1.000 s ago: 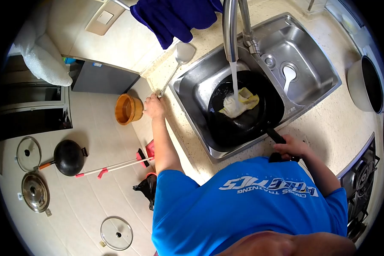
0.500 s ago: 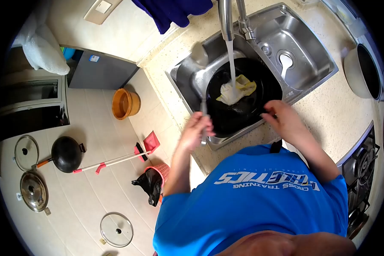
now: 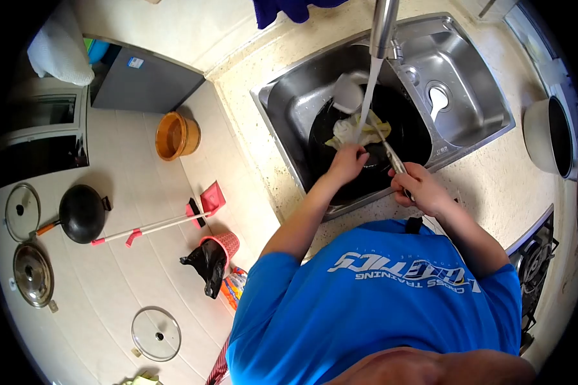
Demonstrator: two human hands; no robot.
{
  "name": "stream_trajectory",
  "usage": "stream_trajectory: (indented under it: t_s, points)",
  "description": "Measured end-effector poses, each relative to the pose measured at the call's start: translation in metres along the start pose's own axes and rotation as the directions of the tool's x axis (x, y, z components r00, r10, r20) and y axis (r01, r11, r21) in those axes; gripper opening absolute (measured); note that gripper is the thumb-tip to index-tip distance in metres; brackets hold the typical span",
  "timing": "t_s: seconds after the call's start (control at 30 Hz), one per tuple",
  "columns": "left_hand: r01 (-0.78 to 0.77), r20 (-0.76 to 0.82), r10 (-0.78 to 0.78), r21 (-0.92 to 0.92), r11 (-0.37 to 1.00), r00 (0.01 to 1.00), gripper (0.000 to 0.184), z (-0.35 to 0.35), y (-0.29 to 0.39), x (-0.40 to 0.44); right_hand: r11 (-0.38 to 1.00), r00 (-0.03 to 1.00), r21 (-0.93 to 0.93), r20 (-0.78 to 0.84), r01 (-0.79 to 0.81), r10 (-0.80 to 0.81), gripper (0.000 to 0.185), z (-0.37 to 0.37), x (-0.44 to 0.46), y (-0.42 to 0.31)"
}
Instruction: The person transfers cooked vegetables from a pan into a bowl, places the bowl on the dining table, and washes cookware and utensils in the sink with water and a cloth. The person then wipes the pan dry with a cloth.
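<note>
Closed round the handle of a metal spatula (image 3: 348, 95), my right hand (image 3: 420, 188) is at the sink's front edge. The spatula's blade is over the black pan (image 3: 324, 122) in the left basin. My left hand (image 3: 348, 163) reaches over the pan, its fingers at the white and yellow cloth (image 3: 347, 130); they look closed on its near edge. Water from the faucet (image 3: 383, 29) runs down onto the cloth and the spatula.
A white spoon (image 3: 438, 101) lies in the right basin (image 3: 472, 77). To the right stand a large pot (image 3: 547, 136) and a gas stove (image 3: 534, 263). On the left are a wooden bucket (image 3: 173, 136), a pink bin (image 3: 227, 245) and a hanging wok (image 3: 82, 214).
The spatula came off the counter in my left hand and is now in my right hand over the pan. My right hand let go of the pan handle. My left hand moved to the cloth.
</note>
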State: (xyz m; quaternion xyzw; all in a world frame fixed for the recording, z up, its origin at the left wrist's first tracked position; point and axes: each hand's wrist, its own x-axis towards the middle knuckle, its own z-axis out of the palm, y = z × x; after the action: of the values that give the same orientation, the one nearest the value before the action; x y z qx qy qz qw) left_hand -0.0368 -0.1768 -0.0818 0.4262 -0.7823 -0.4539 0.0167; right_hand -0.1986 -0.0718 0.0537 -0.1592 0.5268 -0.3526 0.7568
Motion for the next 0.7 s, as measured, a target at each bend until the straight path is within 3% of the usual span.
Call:
stream_trajectory:
  t_s: [0.03, 0.1, 0.13, 0.2, 0.27, 0.33, 0.4, 0.47, 0.53, 0.6, 0.7]
  points:
    - [0.009, -0.005, -0.009, -0.01, 1.0, 1.0, 0.024, 0.006, -0.007, 0.011, 0.999, 0.997, -0.045, -0.067, 0.024, -0.027, 0.018, 0.002, 0.0, -0.001]
    - [-0.193, -0.257, 0.324, 0.429, 0.882, 0.911, 0.025, 0.02, -0.016, 0.035, 0.995, 0.988, -0.093, -0.146, 0.033, -0.046, 0.018, -0.005, 0.008, -0.002]
    - [-0.195, -0.262, 0.327, 0.425, 0.884, 0.908, 0.025, 0.022, -0.029, 0.049, 0.994, 0.988, -0.1, -0.15, 0.034, -0.048, 0.018, -0.007, 0.011, -0.003]
    - [0.077, -0.075, -0.052, 0.376, 0.923, 0.996, 0.025, 0.028, -0.052, 0.068, 0.991, 0.977, -0.102, -0.203, -0.086, 0.064, 0.023, -0.012, 0.014, -0.005]
    - [0.066, -0.1, -0.019, 0.495, 0.866, 0.995, 0.023, 0.013, -0.075, 0.079, 0.988, 0.969, -0.067, -0.215, -0.138, 0.121, 0.022, -0.013, 0.014, -0.003]
    - [0.088, -0.215, -0.05, 0.173, 0.981, 0.975, 0.021, -0.009, -0.078, 0.086, 0.982, 0.96, -0.026, -0.215, -0.186, 0.176, 0.021, -0.016, 0.017, -0.003]
    - [0.099, -0.27, -0.068, 0.103, 0.99, 0.961, 0.023, -0.016, -0.06, 0.075, 0.954, 0.96, 0.161, -0.074, -0.255, 0.269, 0.022, -0.017, 0.025, -0.004]
    - [-0.17, -0.282, 0.076, -0.326, 0.93, 0.956, 0.022, -0.002, -0.045, 0.071, 0.906, 0.939, 0.26, 0.012, -0.334, 0.343, 0.021, -0.016, 0.032, -0.006]
    - [-0.201, -0.158, 0.181, -0.124, 0.972, 0.971, 0.027, 0.019, -0.051, 0.073, 0.84, 0.908, 0.351, 0.092, -0.414, 0.409, 0.021, -0.016, 0.033, -0.007]
    - [-0.078, -0.334, 0.141, 0.197, 0.977, 0.932, 0.029, 0.038, -0.058, 0.077, 0.865, 0.945, 0.385, 0.07, -0.32, 0.319, 0.022, -0.016, 0.03, -0.008]
    - [0.019, -0.208, 0.061, 0.362, 0.932, 0.976, 0.029, 0.022, -0.068, 0.098, 0.845, 0.931, 0.395, 0.098, -0.359, 0.35, 0.019, -0.019, 0.027, 0.002]
